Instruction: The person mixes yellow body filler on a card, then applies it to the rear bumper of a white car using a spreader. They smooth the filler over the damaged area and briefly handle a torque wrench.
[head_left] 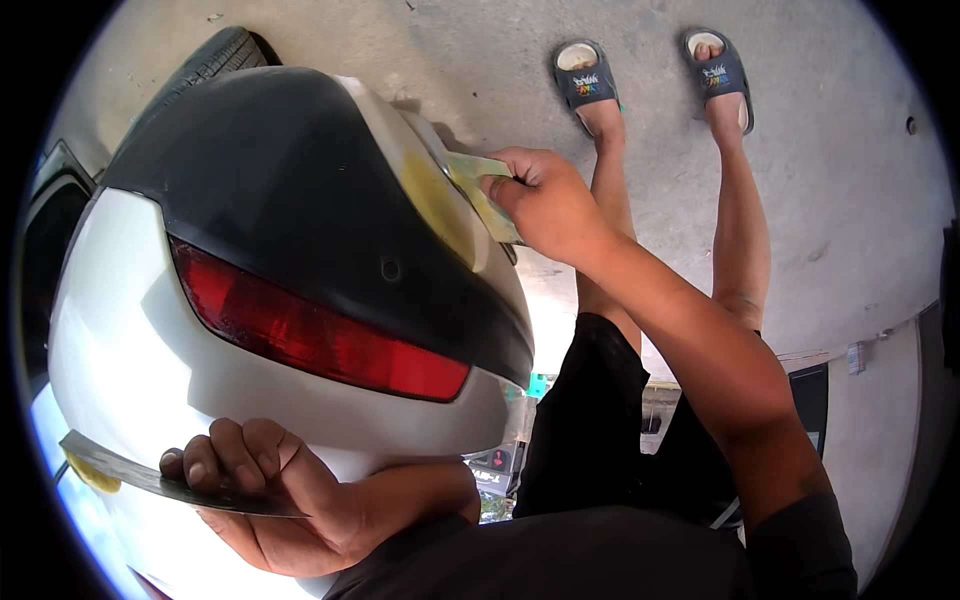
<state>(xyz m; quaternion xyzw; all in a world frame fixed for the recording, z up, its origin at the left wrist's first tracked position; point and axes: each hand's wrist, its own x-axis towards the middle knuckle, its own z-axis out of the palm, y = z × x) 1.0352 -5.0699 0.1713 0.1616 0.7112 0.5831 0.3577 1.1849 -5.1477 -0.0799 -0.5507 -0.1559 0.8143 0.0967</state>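
My right hand pinches a thin, pale yellow-green putty spreader between thumb and fingers. Its edge lies against the side of a white and black car bumper, beside a smeared yellow putty patch. At the lower left, my left hand is closed around a thin, slightly curved metal plate. A lump of yellow putty shows at the plate's far left end. Part of the spreader is covered by my right fingers.
A long red reflector lens is set in the bumper between my hands. A tyre stands behind the bumper at the upper left. My sandalled feet rest on the concrete floor.
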